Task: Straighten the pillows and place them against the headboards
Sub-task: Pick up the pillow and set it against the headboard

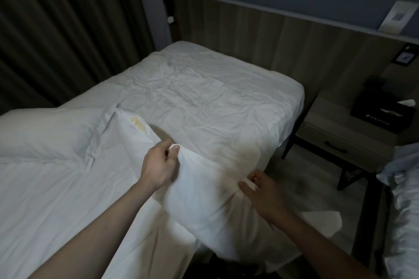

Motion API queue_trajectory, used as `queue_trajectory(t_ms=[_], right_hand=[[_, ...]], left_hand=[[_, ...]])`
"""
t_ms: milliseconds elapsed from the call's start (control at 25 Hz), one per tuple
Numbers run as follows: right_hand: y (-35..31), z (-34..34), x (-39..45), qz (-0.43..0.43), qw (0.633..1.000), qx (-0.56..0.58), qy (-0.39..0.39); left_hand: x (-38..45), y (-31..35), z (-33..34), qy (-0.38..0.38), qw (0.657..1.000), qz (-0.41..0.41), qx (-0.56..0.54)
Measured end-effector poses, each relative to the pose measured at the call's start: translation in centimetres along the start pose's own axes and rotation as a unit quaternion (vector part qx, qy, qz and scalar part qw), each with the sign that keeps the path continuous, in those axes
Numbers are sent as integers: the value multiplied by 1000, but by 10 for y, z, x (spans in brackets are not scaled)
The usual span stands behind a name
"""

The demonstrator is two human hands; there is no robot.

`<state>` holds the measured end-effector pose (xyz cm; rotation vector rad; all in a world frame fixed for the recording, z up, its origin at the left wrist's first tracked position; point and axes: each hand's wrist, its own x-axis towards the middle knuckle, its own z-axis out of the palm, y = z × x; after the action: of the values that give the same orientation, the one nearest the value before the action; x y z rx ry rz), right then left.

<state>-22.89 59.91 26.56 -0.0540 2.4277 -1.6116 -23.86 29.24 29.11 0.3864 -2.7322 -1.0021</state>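
A white pillow [204, 197] is lifted over the near right side of the bed [204, 97]. My left hand [158, 165] grips its upper edge, with fabric bunched between thumb and fingers. My right hand [263, 195] pinches the pillow's right edge. A second white pillow [45, 133] lies flat at the left of the bed, with a yellowish mark on the cloth beside it. The wooden headboard [260, 36] runs along the far wall, and the wrinkled sheet in front of it is bare.
A bedside table [340, 140] with a drawer stands right of the bed, and a black tissue box [383, 111] sits on it. Dark curtains [68, 29] hang at the left. Another bed's white bedding [405, 199] shows at the right edge. Wooden floor lies between the beds.
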Motion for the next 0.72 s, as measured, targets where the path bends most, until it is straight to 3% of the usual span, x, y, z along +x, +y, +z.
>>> queue_trajectory(t_ms=[160,720], right_hand=[[-17,-68,37,-27,999,-36,-14],[-12,-243,217,-30,979,-203,18]], left_hand=[[20,64,15,43,997,-8,-67],[198,203,118,43,987,41,-146]])
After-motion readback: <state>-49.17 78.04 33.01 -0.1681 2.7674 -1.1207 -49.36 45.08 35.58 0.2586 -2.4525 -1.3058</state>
